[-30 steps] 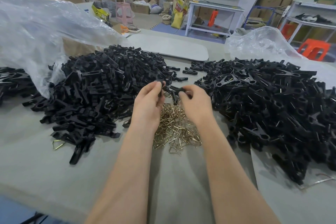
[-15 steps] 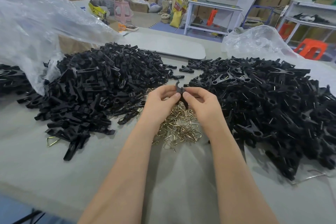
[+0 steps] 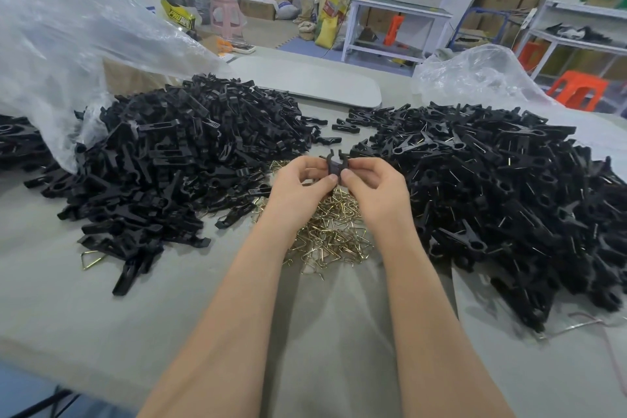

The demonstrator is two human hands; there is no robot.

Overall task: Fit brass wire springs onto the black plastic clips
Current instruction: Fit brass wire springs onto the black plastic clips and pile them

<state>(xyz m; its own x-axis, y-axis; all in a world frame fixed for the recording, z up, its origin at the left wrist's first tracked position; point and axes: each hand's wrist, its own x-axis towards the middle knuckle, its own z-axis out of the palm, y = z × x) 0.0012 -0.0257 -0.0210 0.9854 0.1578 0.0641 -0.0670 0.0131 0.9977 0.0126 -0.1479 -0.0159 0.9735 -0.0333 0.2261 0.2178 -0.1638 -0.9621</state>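
Both hands were up at the middle of the frame, and we had one black clip (image 3: 334, 164) caught between them. Our left hand (image 3: 300, 187) pinched it from the left, thumb and forefinger curled tight on the plastic. Our right hand (image 3: 373, 185) did the same from the right, thumbs nearly meeting under the part. The clip's two prongs poked up above our fingertips. Was a spring on it yet? We could not tell: our fingers covered the spot where the wire would sit.

Directly below our hands, centre frame, lay the loose heap of brass springs (image 3: 334, 234) on the grey table (image 3: 101, 316), plenty of them. One stray spring (image 3: 91, 260) lay alone at lower left, just beside the edge of the left pile.

Now the score. The big pile on the right (image 3: 492, 187) showed thin glints of wire among the black, so we judged those to be finished clips. The pile on the left (image 3: 190, 159) showed no wire that we could see, and we took it for stock waiting its turn. More black parts (image 3: 17, 142) were tucked under the clear plastic bag (image 3: 68, 44) at far left. A second bag (image 3: 475, 78) sat crumpled at upper right behind the finished pile. By our reckoning we were somewhere around the middle: a large share done, a comparable heap left, and this one clip in hand mid-fit.
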